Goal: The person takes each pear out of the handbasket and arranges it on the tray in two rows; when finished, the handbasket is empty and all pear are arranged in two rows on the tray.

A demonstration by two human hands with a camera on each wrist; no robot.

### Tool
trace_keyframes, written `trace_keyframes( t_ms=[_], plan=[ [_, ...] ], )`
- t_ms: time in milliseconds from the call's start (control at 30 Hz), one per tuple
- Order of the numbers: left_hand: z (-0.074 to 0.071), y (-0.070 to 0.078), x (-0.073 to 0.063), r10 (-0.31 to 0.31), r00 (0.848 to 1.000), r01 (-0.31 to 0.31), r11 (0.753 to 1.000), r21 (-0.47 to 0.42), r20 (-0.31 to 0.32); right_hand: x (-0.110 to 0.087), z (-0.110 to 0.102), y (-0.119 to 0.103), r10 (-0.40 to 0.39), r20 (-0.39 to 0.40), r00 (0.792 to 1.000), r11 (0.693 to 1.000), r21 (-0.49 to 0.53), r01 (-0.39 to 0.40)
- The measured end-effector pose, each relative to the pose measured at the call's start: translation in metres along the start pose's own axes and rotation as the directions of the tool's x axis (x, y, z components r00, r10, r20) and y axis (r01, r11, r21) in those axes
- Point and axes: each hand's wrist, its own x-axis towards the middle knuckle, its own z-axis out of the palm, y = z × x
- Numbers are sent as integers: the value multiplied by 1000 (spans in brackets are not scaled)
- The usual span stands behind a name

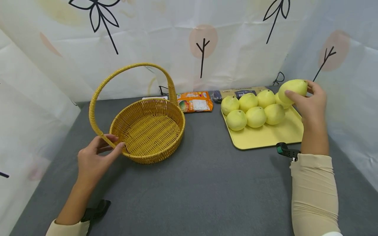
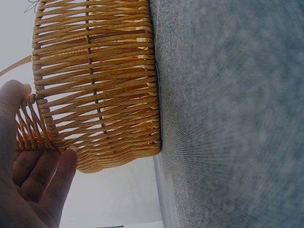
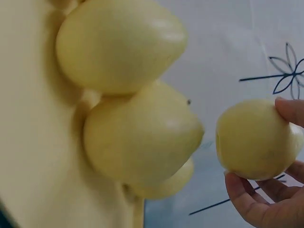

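My left hand [image 1: 95, 159] grips a yellow wicker basket [image 1: 174, 141] where its tall arched handle meets the rim. The woven inside shows bare in the head view. From the left wrist, thumb and fingers close round the handle's foot, beside the slatted basket wall [image 2: 97, 85]. At the far right, my right hand [image 1: 314, 101] holds a pale yellow-green pear [image 1: 292, 90] between thumb and fingers, above the back of a yellow tray [image 1: 260, 139]. Several like pears [image 1: 256, 117] sit in rows on that tray. In the right wrist view the held pear [image 3: 254, 140] is apart from the others.
An orange packet [image 1: 196, 102] lies behind the basket, near the back cloth. Next to it a tan and dark packet [image 1: 243, 92] lies behind the tray. Patterned cloth walls [image 1: 236, 59] enclose the grey table [image 1: 200, 190] at the back and sides.
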Motion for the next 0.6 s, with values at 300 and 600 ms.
trace_keyframes(
  t_ms=[300, 600],
  plan=[
    [1, -1, 1, -4, 1000, 4, 1000, -9, 4, 18, -12, 29, 201, -32, 979, 973, -105, -204],
    [0, -2, 0, -15, 1000, 15, 1000, 5, 5, 26, -17, 50, 223, 17, 975, 941, -265, -210]
  ],
)
